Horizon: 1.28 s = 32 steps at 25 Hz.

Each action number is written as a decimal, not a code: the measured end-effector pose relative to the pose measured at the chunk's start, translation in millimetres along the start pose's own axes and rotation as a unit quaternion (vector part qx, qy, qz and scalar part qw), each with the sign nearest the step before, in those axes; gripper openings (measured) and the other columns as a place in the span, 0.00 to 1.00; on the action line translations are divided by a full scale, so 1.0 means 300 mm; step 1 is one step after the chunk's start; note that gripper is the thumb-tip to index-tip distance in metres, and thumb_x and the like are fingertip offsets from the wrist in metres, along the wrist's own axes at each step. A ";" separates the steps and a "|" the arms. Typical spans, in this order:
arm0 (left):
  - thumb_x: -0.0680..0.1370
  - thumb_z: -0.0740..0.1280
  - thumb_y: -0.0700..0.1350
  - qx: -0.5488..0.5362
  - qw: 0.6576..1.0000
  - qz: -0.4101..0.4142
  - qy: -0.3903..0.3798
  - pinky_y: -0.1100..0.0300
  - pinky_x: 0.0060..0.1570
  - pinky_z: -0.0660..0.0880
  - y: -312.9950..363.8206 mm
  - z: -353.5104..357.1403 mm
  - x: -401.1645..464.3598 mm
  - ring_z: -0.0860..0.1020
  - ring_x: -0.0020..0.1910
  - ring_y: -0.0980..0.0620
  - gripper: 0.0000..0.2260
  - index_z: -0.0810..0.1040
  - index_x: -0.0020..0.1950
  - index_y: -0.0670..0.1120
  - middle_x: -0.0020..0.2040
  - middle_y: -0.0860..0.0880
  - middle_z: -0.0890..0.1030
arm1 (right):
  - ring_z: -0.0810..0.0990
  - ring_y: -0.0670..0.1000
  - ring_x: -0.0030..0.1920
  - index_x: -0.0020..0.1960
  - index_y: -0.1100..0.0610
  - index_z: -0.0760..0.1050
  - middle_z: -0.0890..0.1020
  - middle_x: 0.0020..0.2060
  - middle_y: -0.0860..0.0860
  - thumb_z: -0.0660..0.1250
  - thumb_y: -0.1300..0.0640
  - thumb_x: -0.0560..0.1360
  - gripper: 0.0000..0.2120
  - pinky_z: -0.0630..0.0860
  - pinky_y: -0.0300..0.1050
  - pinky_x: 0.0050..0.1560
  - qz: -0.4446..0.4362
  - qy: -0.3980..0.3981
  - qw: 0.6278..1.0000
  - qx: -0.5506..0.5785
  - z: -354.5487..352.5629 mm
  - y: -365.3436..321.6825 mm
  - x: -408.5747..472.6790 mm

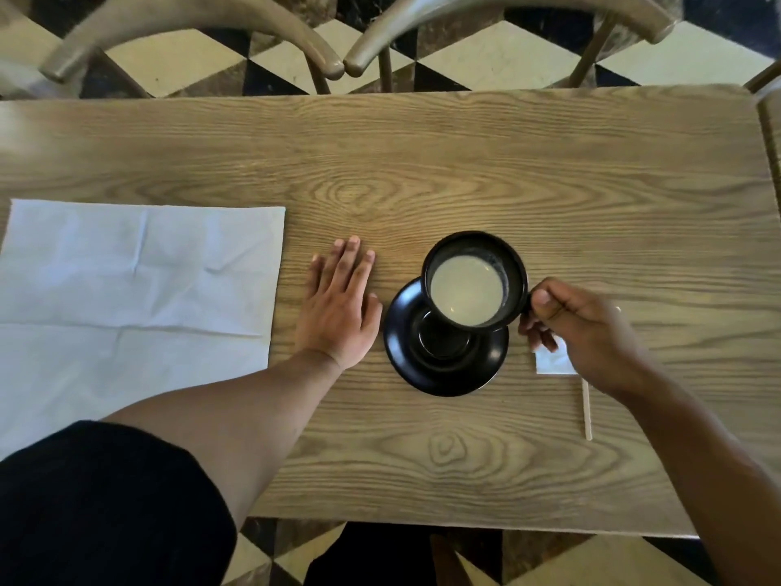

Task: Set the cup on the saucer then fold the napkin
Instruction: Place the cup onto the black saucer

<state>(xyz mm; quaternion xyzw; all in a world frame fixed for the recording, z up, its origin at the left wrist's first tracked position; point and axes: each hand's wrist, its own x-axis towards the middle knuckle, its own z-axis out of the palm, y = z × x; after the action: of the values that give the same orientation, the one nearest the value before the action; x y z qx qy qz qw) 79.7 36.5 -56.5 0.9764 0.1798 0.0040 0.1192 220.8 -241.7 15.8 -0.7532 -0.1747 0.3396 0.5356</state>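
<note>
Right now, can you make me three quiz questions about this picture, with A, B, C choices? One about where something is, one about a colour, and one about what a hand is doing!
1. Where is the napkin?
A. Under the saucer
B. Spread flat on the table's left part
C. On a chair

2. What colour are the cup and saucer?
A. White
B. Red
C. Black

3. What is the right hand doing?
A. Holding the cup's handle
B. Resting flat
C. Folding paper

Answers: 1 B, it lies unfolded on the table, left of the left hand. 2 C, both look black, with pale drink inside the cup. 3 A, its fingers pinch the handle; the cup looks off-centre over the saucer's ring.
</note>
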 end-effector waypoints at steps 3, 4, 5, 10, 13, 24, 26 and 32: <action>0.81 0.51 0.52 -0.006 1.000 -0.006 -0.005 0.43 0.81 0.49 0.001 -0.009 -0.001 0.53 0.83 0.45 0.29 0.63 0.81 0.45 0.84 0.45 0.58 | 0.79 0.52 0.33 0.42 0.52 0.77 0.83 0.39 0.56 0.62 0.31 0.77 0.24 0.73 0.51 0.35 0.009 -0.021 1.000 -0.021 0.043 0.023 -0.035; 0.81 0.51 0.52 -0.008 1.000 -0.007 -0.004 0.43 0.81 0.49 0.001 -0.012 0.001 0.53 0.84 0.46 0.29 0.63 0.81 0.45 0.84 0.45 0.58 | 0.79 0.51 0.33 0.42 0.51 0.77 0.83 0.39 0.55 0.61 0.35 0.78 0.21 0.74 0.51 0.36 0.013 -0.028 0.999 -0.025 0.050 0.031 -0.046; 0.81 0.52 0.52 -0.010 1.000 -0.007 -0.003 0.43 0.81 0.49 0.000 -0.014 0.001 0.53 0.84 0.46 0.29 0.63 0.81 0.45 0.84 0.45 0.58 | 0.79 0.49 0.33 0.42 0.51 0.77 0.83 0.38 0.53 0.60 0.38 0.79 0.19 0.74 0.48 0.37 0.016 -0.035 0.999 -0.027 0.054 0.036 -0.054; 0.81 0.53 0.52 -0.011 1.000 -0.002 0.003 0.44 0.82 0.48 -0.001 -0.004 -0.004 0.54 0.83 0.46 0.28 0.64 0.81 0.45 0.83 0.45 0.59 | 0.79 0.46 0.32 0.42 0.50 0.77 0.84 0.39 0.52 0.59 0.44 0.81 0.15 0.73 0.37 0.35 0.031 -0.058 0.997 -0.040 0.069 0.043 -0.067; 0.81 0.54 0.51 -0.010 1.000 -0.002 0.010 0.43 0.82 0.49 -0.006 0.004 -0.001 0.54 0.83 0.45 0.28 0.64 0.81 0.45 0.83 0.44 0.59 | 0.79 0.45 0.32 0.42 0.50 0.76 0.84 0.38 0.51 0.59 0.45 0.81 0.15 0.73 0.36 0.35 0.036 -0.060 0.996 -0.047 0.070 0.047 -0.068; 0.81 0.55 0.51 -0.002 1.000 -0.007 0.020 0.44 0.82 0.49 -0.012 0.016 0.000 0.55 0.83 0.46 0.27 0.64 0.80 0.46 0.83 0.45 0.60 | 0.80 0.48 0.34 0.40 0.48 0.76 0.83 0.39 0.52 0.58 0.54 0.86 0.16 0.75 0.38 0.37 0.057 -0.072 0.994 -0.063 0.066 0.040 -0.060; 0.81 0.55 0.51 -0.001 1.000 -0.007 0.021 0.44 0.82 0.49 -0.009 0.016 0.000 0.55 0.83 0.46 0.27 0.64 0.80 0.46 0.83 0.45 0.60 | 0.80 0.48 0.34 0.40 0.48 0.76 0.84 0.38 0.52 0.58 0.54 0.86 0.16 0.75 0.39 0.37 0.061 -0.073 0.993 -0.072 0.065 0.035 -0.057; 0.81 0.55 0.51 -0.002 1.000 -0.005 0.018 0.43 0.82 0.50 -0.007 0.012 0.001 0.55 0.83 0.45 0.28 0.65 0.80 0.45 0.83 0.44 0.60 | 0.81 0.46 0.33 0.41 0.47 0.76 0.84 0.37 0.51 0.58 0.53 0.86 0.16 0.75 0.38 0.36 0.071 -0.073 0.990 -0.094 0.068 0.020 -0.042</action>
<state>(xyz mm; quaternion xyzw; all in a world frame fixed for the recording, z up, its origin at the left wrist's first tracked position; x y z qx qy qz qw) 79.4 37.5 -60.3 0.9750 0.1866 0.0212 0.1183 196.9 -237.8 10.4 -0.7839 -0.1908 0.4131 0.4225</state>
